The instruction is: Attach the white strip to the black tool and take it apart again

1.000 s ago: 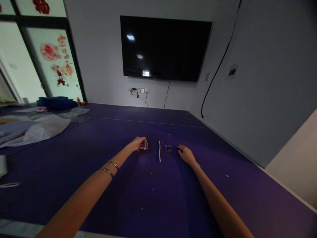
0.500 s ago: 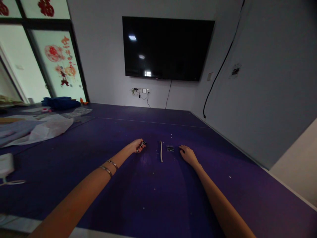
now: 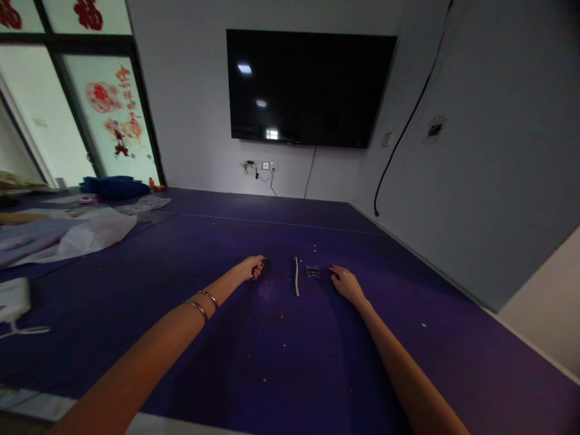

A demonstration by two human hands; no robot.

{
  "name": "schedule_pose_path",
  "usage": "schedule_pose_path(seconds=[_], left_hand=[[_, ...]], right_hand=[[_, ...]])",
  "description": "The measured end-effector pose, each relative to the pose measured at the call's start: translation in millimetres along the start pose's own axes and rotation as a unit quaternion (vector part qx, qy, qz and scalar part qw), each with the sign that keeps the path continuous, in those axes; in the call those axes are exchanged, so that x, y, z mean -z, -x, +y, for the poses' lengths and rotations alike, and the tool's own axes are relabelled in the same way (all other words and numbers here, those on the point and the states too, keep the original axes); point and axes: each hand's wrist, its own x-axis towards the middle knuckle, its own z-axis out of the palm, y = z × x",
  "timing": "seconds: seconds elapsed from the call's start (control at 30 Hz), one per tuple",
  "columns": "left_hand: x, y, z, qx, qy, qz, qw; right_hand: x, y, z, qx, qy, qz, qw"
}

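Jutting from left hand (image 3: 252, 267), object (image 3: 265, 261) (dark)

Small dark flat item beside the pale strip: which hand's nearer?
Right. The right hand is just right of the small dark flat item; the left hand is farther left, across the pale strip.

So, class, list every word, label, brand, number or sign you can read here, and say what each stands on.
"福": red sign on the pane above the glass door.
Cropped sign, far left pane: not fully readable.
Column of characters on the door: too blurred.
TV: any brand mark is too small.
Flat item and dark object in the left hand: no readable text.
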Motion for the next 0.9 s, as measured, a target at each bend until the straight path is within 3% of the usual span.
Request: schedule_pose_path(seconds=[0.57,0.9], left_hand=[[-0.8,15.9,0.8,-0.042,-0.040,0.028,0.998],[-15.9,30.9,11.6,-0.185,-0.018,0.050,0.981]], right_hand=[[2.7,0.1,-1.5,-0.008,0.000,-0.012,1.000],[3.7,1.1,-4.0,0.007,0.010,-0.005,1.000]])
